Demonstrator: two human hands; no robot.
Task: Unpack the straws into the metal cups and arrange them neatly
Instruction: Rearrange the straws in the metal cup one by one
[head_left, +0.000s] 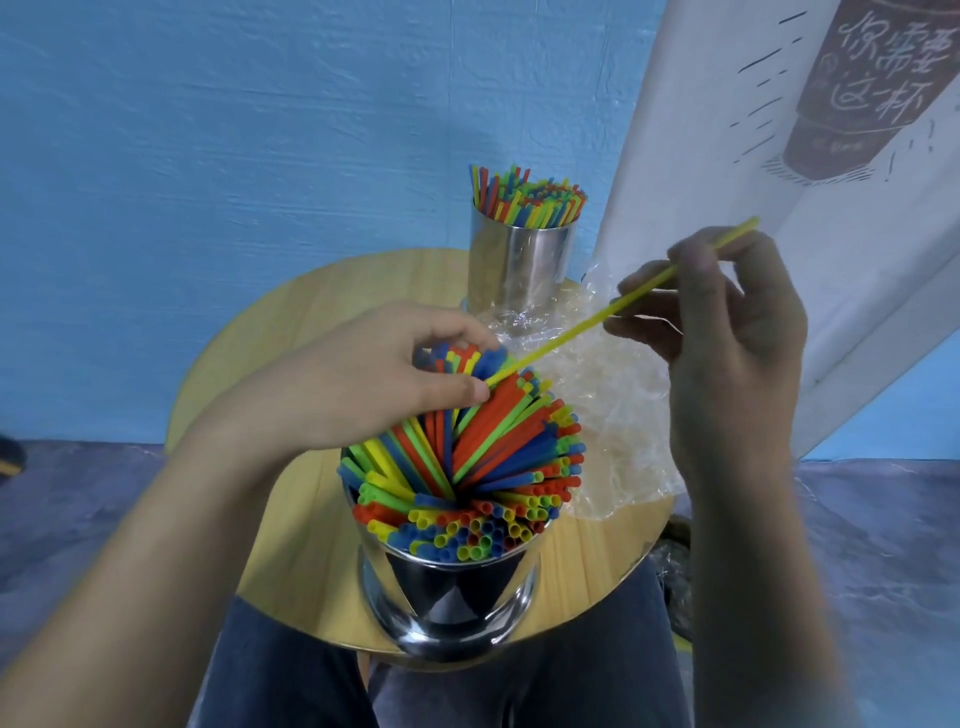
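Aloft, yellow straw (571, 332) in right hand (737, 353).

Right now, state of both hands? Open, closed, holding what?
Left hand: closed round the tops of the straws in the near cup.
Right hand: closed, pinching one yellow straw.

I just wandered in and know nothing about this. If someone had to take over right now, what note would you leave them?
Left hand: grips the tops of the straw bundle in the near cup.
Right hand: pinches one yellow straw, its lower end at that bundle.
Done: near cup and far cup both hold straws; the crumpled clear wrapper lies on the table.
Left: seat the yellow straw, then probably straighten the fanned-out bundle.
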